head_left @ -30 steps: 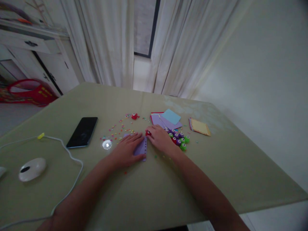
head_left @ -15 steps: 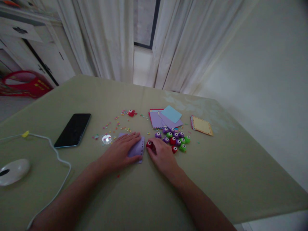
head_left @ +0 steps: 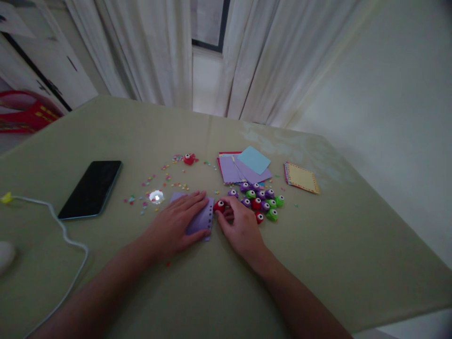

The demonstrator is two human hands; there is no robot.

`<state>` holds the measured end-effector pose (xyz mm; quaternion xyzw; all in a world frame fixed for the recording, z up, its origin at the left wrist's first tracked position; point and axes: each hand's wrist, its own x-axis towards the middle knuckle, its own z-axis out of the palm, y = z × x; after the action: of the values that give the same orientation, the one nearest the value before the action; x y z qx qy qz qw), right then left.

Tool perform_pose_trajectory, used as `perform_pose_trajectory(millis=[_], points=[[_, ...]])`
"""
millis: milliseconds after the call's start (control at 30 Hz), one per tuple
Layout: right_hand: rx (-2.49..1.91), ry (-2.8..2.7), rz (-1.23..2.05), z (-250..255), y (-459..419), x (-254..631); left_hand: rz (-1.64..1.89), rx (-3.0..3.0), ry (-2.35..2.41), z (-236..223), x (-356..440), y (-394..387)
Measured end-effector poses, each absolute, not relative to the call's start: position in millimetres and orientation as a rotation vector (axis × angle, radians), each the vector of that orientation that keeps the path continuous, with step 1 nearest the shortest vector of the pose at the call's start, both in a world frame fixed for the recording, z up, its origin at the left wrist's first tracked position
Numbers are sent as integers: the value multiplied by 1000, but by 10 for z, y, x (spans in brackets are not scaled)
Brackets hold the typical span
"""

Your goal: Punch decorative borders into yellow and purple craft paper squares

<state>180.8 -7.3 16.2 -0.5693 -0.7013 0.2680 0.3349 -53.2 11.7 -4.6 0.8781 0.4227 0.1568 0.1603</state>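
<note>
My left hand [head_left: 176, 221] lies spread on a purple paper card [head_left: 202, 223], pressing it to the table. A row of small holes runs down the card's right edge. At that edge my right hand [head_left: 243, 228] pinches a small red fish-shaped hole punch [head_left: 219, 205] with a big round eye, between thumb and fingers. Whether its jaw is on the card cannot be made out. Just beyond my right hand sit several similar punches, among them a green punch [head_left: 272, 215], a purple punch [head_left: 270, 193] and a red punch [head_left: 259, 217].
Behind the punches lie a light-blue card [head_left: 253, 159] and purple sheets [head_left: 231, 170]. A yellow card stack [head_left: 302, 178] is at right. Another red punch [head_left: 189, 159] stands among scattered paper dots [head_left: 167, 178]. At left are a black tablet [head_left: 92, 189] and white cable [head_left: 70, 242].
The view has shifted slightly, so the table items appear displaced. Both hands keep nearly the same places, with the red punch still at the card's right edge.
</note>
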Motion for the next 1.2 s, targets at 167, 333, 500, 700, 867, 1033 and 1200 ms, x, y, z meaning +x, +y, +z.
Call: perform_pose_trajectory(millis=[167,333,500,700,867,1033,1200], points=[[-1455,-1850,728,185,-77,1807,440,2528,1222,-50,-516,105],[-1477,-1861,682,224,-87,1818,419,2514,1220,-22,-510,109],[-1470,-1881,694,216,-76,1836,402,2511,1205,-3,-518,115],[-1475,-1871,726,248,-84,1840,435,2511,1210,-5,-493,102],[-1452,-1873,723,275,-90,1840,442,2527,1213,13,-484,97],[-1426,-1875,726,271,-90,1844,445,2532,1201,20,-494,100],[-1373,-1961,722,275,-85,1857,427,2569,1237,4,-478,84]])
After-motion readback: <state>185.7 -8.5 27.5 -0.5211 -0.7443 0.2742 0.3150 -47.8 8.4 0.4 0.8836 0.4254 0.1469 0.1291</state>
